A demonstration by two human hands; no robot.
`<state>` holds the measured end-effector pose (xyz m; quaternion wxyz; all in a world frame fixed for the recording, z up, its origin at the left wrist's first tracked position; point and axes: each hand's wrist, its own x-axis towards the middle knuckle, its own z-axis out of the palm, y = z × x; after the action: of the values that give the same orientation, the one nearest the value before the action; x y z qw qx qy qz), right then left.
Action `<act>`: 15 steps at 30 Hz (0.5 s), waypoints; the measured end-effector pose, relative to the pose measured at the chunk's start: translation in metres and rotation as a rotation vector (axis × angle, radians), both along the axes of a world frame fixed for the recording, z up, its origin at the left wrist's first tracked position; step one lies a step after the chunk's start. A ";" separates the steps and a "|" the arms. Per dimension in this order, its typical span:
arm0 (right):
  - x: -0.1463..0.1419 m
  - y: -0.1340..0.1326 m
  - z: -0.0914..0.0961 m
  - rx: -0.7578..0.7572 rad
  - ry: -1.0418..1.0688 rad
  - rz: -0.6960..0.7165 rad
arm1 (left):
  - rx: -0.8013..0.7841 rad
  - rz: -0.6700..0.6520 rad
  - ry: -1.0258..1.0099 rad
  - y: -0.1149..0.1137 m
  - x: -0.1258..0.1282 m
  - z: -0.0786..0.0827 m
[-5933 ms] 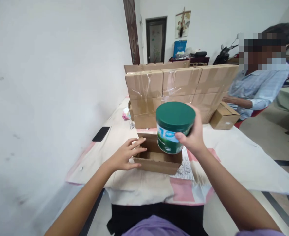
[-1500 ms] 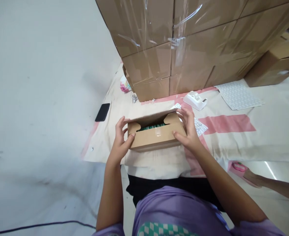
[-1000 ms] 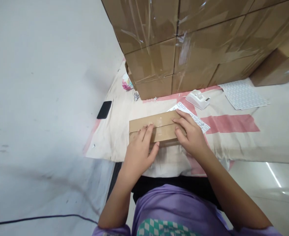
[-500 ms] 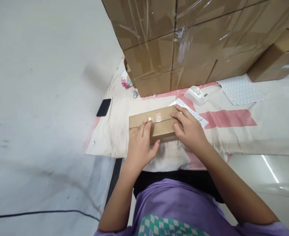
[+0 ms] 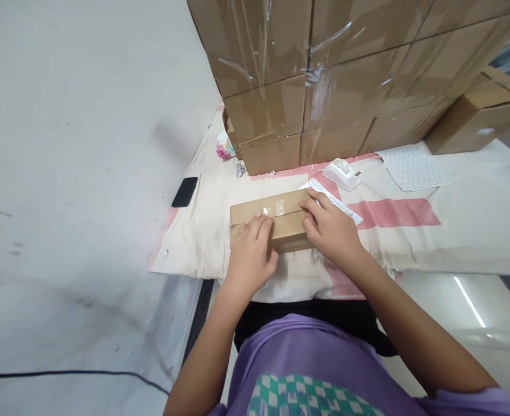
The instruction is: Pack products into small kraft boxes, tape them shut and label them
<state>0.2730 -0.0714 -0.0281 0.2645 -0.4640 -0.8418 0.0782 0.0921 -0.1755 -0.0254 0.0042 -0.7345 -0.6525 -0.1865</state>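
A small brown cardboard box (image 5: 291,231) lies on the cloth-covered table in front of me. Two short strips of clear tape (image 5: 279,207) cross the seam on its top. My left hand (image 5: 251,248) rests on the box left of the middle, fingers laid over the seam and thumb apart near the front side. Around the box's right end are the bent fingers of my right hand (image 5: 329,228), the index finger reaching the far edge. Partly under the box and right hand is a white sheet with printed outlines (image 5: 341,205).
Behind stand stacked, plastic-wrapped cartons (image 5: 341,104). A white tape dispenser (image 5: 342,173) and patterned sheets (image 5: 413,167) lie in front of them. Another carton (image 5: 466,118) is at the right. A black phone (image 5: 185,192) lies at the left edge beside the wall (image 5: 85,173).
The view has shifted slightly. My left hand's fingers have drawn a little closer together, with the thumb nearer to them. The right hand stays at the box's right end.
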 end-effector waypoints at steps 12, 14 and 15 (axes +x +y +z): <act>0.095 0.075 -0.041 -0.312 0.387 -0.229 | 0.225 0.039 0.189 -0.004 0.006 -0.021; 0.109 0.110 -0.047 -0.335 0.396 -0.357 | 0.329 0.039 0.168 -0.002 0.005 -0.027; 0.113 0.126 -0.049 -0.336 0.394 -0.392 | 0.363 0.040 0.157 -0.002 0.004 -0.029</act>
<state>0.3862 0.0547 -0.0766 0.3520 -0.6305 -0.6444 0.2519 0.0965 -0.1771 -0.0541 0.1911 -0.7207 -0.6205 -0.2430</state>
